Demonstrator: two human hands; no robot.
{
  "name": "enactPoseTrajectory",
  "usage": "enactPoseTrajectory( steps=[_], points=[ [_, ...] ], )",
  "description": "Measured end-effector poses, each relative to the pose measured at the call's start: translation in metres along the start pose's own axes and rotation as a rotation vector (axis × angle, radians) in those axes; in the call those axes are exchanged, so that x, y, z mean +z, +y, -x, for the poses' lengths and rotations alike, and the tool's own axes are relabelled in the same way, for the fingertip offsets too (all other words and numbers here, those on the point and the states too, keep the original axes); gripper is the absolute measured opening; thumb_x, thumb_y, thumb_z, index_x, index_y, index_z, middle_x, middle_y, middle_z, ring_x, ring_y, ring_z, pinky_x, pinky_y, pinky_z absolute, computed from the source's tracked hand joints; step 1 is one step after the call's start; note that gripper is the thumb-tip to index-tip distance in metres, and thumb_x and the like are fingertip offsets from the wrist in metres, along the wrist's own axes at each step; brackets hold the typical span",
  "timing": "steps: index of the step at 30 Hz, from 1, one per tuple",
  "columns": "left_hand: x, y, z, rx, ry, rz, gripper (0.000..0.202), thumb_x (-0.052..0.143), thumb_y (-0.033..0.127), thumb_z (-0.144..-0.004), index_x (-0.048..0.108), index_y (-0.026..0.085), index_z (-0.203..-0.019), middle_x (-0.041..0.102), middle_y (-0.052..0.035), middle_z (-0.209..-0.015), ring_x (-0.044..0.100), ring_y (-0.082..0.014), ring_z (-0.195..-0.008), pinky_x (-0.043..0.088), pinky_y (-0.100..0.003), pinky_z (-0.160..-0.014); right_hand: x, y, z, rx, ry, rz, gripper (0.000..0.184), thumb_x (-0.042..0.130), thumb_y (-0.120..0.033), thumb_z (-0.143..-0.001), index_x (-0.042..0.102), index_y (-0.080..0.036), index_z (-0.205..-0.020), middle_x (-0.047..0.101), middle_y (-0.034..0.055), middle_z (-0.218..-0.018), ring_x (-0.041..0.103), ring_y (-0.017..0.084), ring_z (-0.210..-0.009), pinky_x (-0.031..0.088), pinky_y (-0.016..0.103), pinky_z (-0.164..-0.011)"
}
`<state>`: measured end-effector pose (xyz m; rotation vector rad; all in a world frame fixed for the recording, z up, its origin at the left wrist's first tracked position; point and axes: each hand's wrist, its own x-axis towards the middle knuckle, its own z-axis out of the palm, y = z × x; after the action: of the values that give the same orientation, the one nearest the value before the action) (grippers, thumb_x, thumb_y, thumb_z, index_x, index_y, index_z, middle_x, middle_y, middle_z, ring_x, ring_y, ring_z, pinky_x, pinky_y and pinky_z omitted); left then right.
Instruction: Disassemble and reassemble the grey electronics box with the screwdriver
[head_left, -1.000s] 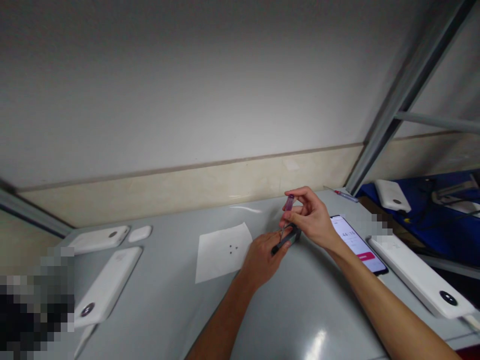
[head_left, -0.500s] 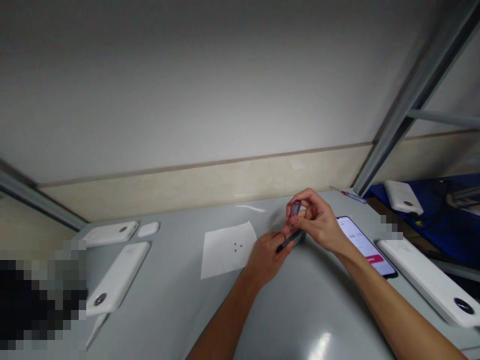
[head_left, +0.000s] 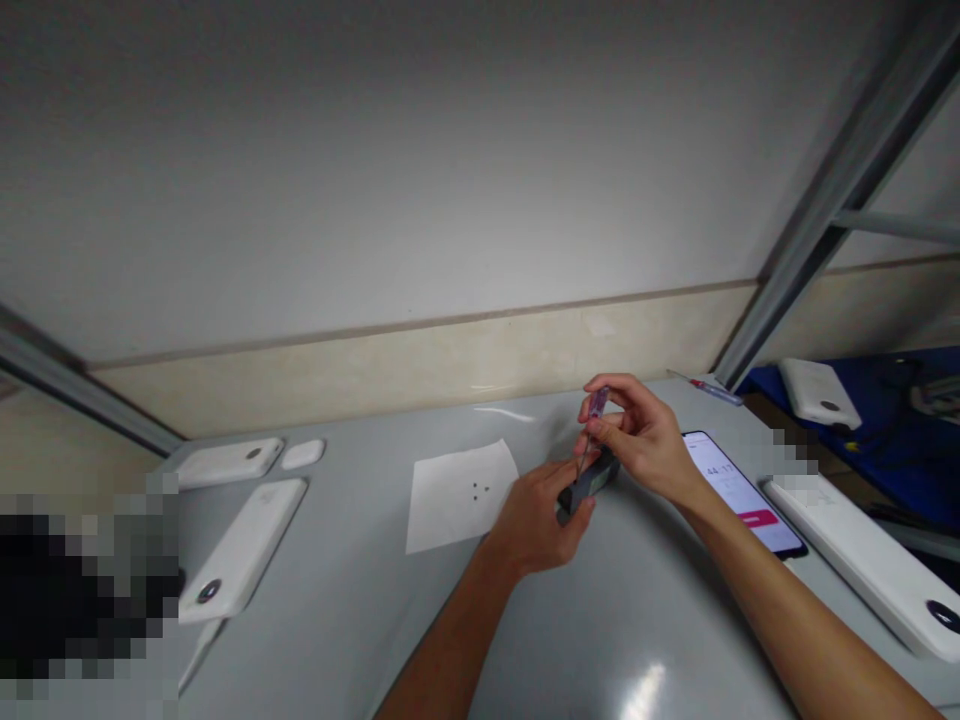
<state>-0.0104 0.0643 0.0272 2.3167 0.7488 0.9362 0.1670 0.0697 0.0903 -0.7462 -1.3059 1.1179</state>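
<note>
a: what carries everything?
b: a grey counter [head_left: 337, 620], against a pale wall [head_left: 450, 180].
a: and the hands on it?
b: the left hand [head_left: 544, 515] is closed around the left end of a dark device [head_left: 600, 478], thumb on the near side. the right hand [head_left: 637, 440] is drawn into a pinch, thumb and fingertips on the purple handle of a screwdriver [head_left: 598, 402]. its shaft slants down to the device.
a: is the tip touching it?
b: too small to tell.
a: what's biggest around them?
b: a long white block [head_left: 862, 560] to the right, then two white blocks [head_left: 247, 545] well off to the left.
a: and after those?
b: a sheet of paper [head_left: 442, 500] just left of the left hand, and a lit phone [head_left: 720, 470] between the right wrist and the long block.
a: smaller still?
b: a white piece [head_left: 304, 454] beside the left blocks, and a second screwdriver [head_left: 712, 388] at the back, near the frame post [head_left: 795, 260].
a: smallest?
b: three dark specks [head_left: 475, 485] on the paper.
</note>
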Motion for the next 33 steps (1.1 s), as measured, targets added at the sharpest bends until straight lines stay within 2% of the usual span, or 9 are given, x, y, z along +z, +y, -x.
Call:
enactPoseTrajectory(
  steps=[3,6,8,13,16,21,24,30,33],
  points=[
    [-0.008,0.002,0.002,0.037,-0.071,0.0,0.062,0.056,0.015,-0.093,0.044,0.022,-0.154,0.059,-0.011,-0.149,0.059,-0.0273,-0.135,0.049,-0.045,-0.116,-0.003,0.0,-0.001,-0.009,-0.013,-0.007,0.039,0.081,-0.031,-0.083,0.058,-0.028,-0.114,0.064,-0.0019,-0.09,0.071,0.016,-0.058,0.065,0.031,-0.049],
    [-0.009,-0.001,0.002,0.021,-0.105,0.005,0.062,0.054,0.011,-0.094,0.044,0.024,-0.154,0.057,-0.0088,-0.152,0.056,-0.0271,-0.139,0.048,-0.047,-0.117,-0.004,-0.001,0.0,0.0,-0.027,-0.012,0.038,0.082,-0.03,-0.083,0.058,-0.027,-0.112,0.065,-0.0019,-0.09,0.071,0.016,-0.058,0.065,0.031,-0.049],
    [-0.006,-0.003,0.001,0.007,-0.109,0.008,0.061,0.053,0.008,-0.095,0.046,0.026,-0.152,0.06,-0.0069,-0.149,0.059,-0.0253,-0.136,0.051,-0.045,-0.115,-0.006,-0.004,0.001,0.017,-0.041,-0.01,0.037,0.082,-0.03,-0.083,0.059,-0.027,-0.112,0.066,-0.0016,-0.089,0.072,0.017,-0.059,0.064,0.031,-0.049],
    [0.002,-0.005,0.0,0.016,-0.08,-0.017,0.055,0.052,0.007,-0.095,0.052,0.026,-0.147,0.067,-0.0045,-0.14,0.071,-0.0217,-0.119,0.063,-0.036,-0.099,-0.011,-0.013,0.004,0.04,-0.069,0.032,0.038,0.088,-0.028,-0.076,0.065,-0.025,-0.105,0.066,-0.0016,-0.079,0.072,0.018,-0.059,0.063,0.029,-0.051],
    [0.005,-0.006,-0.001,0.036,-0.044,-0.073,0.054,0.056,0.01,-0.096,0.052,0.026,-0.148,0.069,-0.0048,-0.137,0.071,-0.0228,-0.118,0.061,-0.039,-0.103,-0.014,-0.019,0.006,0.055,-0.084,0.079,0.035,0.09,-0.027,-0.073,0.068,-0.023,-0.1,0.066,-0.0022,-0.074,0.07,0.016,-0.057,0.061,0.027,-0.054],
    [0.011,-0.009,-0.001,0.027,-0.019,-0.09,0.053,0.058,0.012,-0.096,0.053,0.027,-0.146,0.069,-0.0051,-0.136,0.071,-0.0234,-0.118,0.061,-0.039,-0.102,-0.016,-0.029,0.008,0.069,-0.191,0.164,0.019,0.075,-0.025,-0.088,0.071,-0.022,-0.107,0.071,0.0017,-0.079,0.071,0.017,-0.065,0.06,0.028,-0.059],
    [0.012,-0.009,-0.001,0.037,-0.024,-0.094,0.051,0.057,0.013,-0.097,0.053,0.026,-0.145,0.07,-0.0052,-0.134,0.071,-0.0232,-0.119,0.062,-0.04,-0.101,-0.015,-0.032,0.008,0.06,-0.243,0.176,0.026,0.066,-0.022,-0.094,0.069,-0.024,-0.119,0.072,0.0023,-0.084,0.074,0.018,-0.071,0.062,0.031,-0.065],
    [0.014,-0.007,-0.002,0.015,-0.004,-0.118,0.038,0.058,0.014,-0.097,0.062,0.025,-0.134,0.073,-0.0049,-0.126,0.072,-0.0223,-0.114,0.062,-0.038,-0.1,-0.011,-0.028,0.008,0.073,-0.157,0.21,0.025,0.071,-0.017,-0.087,0.068,-0.026,-0.11,0.07,-0.0006,-0.077,0.072,0.017,-0.062,0.057,0.027,-0.053],
    [0.014,-0.007,-0.001,0.002,-0.008,-0.126,0.033,0.059,0.016,-0.098,0.065,0.024,-0.129,0.074,-0.0056,-0.124,0.073,-0.0231,-0.113,0.061,-0.039,-0.101,-0.008,-0.024,0.008,0.058,-0.134,0.245,0.031,0.075,-0.02,-0.085,0.066,-0.027,-0.115,0.069,-0.0018,-0.073,0.07,0.017,-0.059,0.056,0.027,-0.052]
  ],
)
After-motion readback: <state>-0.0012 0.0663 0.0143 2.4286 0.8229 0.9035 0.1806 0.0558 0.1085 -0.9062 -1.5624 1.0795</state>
